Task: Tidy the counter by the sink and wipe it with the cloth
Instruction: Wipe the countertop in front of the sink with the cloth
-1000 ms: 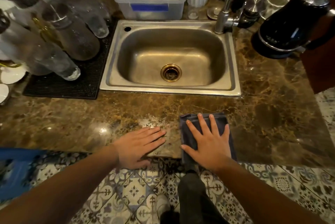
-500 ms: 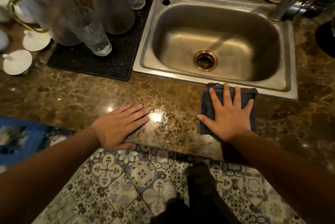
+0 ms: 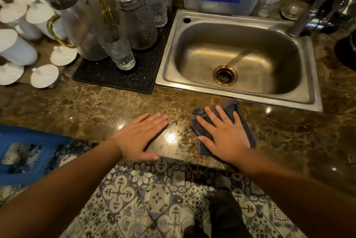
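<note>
The worktop [image 3: 96,107] looks wet and shiny. A big wipe toward the sink [image 3: 240,101] could bump the glasses [image 3: 123,53] on the mat. The right hand [image 3: 223,137] lies flat, fingers spread, pressing the cloth [image 3: 244,124] down. The left hand [image 3: 140,135] rests flat too, holding nothing.

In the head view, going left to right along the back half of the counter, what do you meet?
White lidded cups → glass bottles on the black drying mat → steel sink → tap.
</note>
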